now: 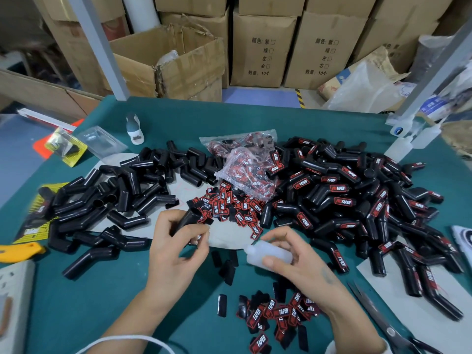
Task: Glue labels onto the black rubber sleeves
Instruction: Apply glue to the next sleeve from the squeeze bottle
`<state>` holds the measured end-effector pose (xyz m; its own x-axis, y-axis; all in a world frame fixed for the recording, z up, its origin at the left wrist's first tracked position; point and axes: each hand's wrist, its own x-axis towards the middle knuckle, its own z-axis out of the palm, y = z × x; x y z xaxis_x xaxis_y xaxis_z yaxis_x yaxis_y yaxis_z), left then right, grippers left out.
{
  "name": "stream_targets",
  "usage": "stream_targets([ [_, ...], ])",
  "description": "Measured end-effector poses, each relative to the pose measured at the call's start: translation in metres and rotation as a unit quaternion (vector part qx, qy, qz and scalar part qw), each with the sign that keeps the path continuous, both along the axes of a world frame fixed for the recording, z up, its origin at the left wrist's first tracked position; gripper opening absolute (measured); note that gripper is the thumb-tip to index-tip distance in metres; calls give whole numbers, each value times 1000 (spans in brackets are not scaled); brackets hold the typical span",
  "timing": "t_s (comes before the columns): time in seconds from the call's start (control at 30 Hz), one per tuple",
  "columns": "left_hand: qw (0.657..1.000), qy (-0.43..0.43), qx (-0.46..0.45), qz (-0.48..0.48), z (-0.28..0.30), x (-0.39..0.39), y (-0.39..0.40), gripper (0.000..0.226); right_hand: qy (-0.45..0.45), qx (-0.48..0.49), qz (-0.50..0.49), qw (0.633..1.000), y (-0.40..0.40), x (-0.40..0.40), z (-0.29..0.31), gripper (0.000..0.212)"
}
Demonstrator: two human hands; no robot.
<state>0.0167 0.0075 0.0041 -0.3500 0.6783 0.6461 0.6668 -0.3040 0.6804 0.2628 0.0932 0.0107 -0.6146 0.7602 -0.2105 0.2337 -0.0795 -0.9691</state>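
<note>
My left hand [176,241] grips a black rubber sleeve [187,218] that points up and away, with a small label pinched at its fingertips. A translucent white glue bottle [268,254] lies in my right hand [288,254], nozzle toward the left hand. Plain black sleeves [122,198] are heaped at the left. Sleeves bearing red-and-black labels [357,200] pile up at the right. Loose labels [229,205] spread in the middle under a plastic bag [245,169], and more labels [275,315] lie near my right forearm.
Scissors [378,315] lie at the right front edge, a yellow cutter [20,251] at the left. A white squeeze bottle [134,129] and blister packs [66,146] stand at the back left on the green table [76,302]. Cardboard boxes [263,49] rise behind.
</note>
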Motion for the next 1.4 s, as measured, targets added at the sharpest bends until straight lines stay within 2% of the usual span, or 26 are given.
stream_targets([
  [0.07,1000,10,-10,-22,1,0,-2,11,-70,93,61,991,-3,1,1,50],
  [0.17,998,53,-10,-32,3,1,-4,12,-95,175,109,974,-13,-7,4,45],
  [0.3,994,104,5,-33,6,2,-4,15,-147,264,67,951,-22,-26,9,37],
  [0.53,991,132,25,-26,15,0,-7,14,-57,365,-8,929,-43,-66,11,14],
  [0.63,989,142,27,-29,18,-2,-9,14,-37,404,-33,914,-44,-68,9,17],
  [0.73,985,168,30,-25,16,3,-9,14,-36,416,-75,906,-42,-70,7,25],
  [0.93,984,171,31,25,15,10,-9,14,-33,437,-77,895,-41,-76,-1,20],
  [1.0,990,132,26,45,17,11,-9,11,-23,430,-86,898,-41,-76,-3,21],
  [1.1,992,-17,11,128,24,-12,-8,9,-1,400,-118,909,-41,-71,-2,23],
  [1.17,985,-69,-13,157,29,-28,-8,7,19,369,-132,920,-40,-69,2,26],
  [1.3,994,-3,-89,62,27,-28,-4,10,42,327,-115,937,-40,-67,6,34],
  [1.4,977,94,-186,43,19,-27,-4,15,47,308,-109,944,-38,-63,4,29],
])
